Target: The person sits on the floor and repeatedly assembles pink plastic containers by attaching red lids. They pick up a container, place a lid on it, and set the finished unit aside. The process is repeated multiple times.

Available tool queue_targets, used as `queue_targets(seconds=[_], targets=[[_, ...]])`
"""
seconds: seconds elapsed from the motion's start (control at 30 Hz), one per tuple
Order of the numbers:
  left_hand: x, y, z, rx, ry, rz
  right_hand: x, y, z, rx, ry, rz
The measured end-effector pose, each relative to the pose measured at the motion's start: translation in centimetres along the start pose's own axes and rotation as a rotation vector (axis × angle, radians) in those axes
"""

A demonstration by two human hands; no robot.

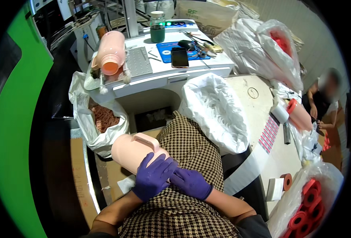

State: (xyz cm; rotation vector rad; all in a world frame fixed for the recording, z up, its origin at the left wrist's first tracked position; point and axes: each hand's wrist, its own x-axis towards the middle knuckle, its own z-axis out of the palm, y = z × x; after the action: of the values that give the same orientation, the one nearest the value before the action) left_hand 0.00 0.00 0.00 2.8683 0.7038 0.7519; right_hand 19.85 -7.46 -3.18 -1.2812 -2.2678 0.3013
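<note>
A pale pink plastic jug [128,152] with a side handle lies tilted across my lap, on a brown-and-black checked cloth [191,144]. My left hand [153,177], in a purple glove, is wrapped over the jug's end nearest me, just below the handle. Close against it is my right hand [192,183], also gloved in purple, with its fingers bent in at that same end. The two hands cover the jug's mouth end. Whatever the right fingers pinch there is hidden.
Ahead, a white machine table [143,85] bears another pink jug [111,51], a phone [179,57], a jar [157,29] and tools. White sacks [215,111] stand around me. On the right are a side table [258,95], a bag of red rings [308,206] and a seated person [322,99].
</note>
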Motion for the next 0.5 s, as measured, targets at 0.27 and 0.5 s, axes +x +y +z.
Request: queue_targets(seconds=[0.27, 0.5], targets=[[0.6, -0.7, -0.4, -0.050, 0.036, 0.032, 1.6, -0.4, 1.9, 0.213, 0.209, 0.189], [2.5, 1.2, 0.9, -0.131, 0.113, 0.041, -2.0, -1.2, 0.9, 0.188, 0.298, 0.283]])
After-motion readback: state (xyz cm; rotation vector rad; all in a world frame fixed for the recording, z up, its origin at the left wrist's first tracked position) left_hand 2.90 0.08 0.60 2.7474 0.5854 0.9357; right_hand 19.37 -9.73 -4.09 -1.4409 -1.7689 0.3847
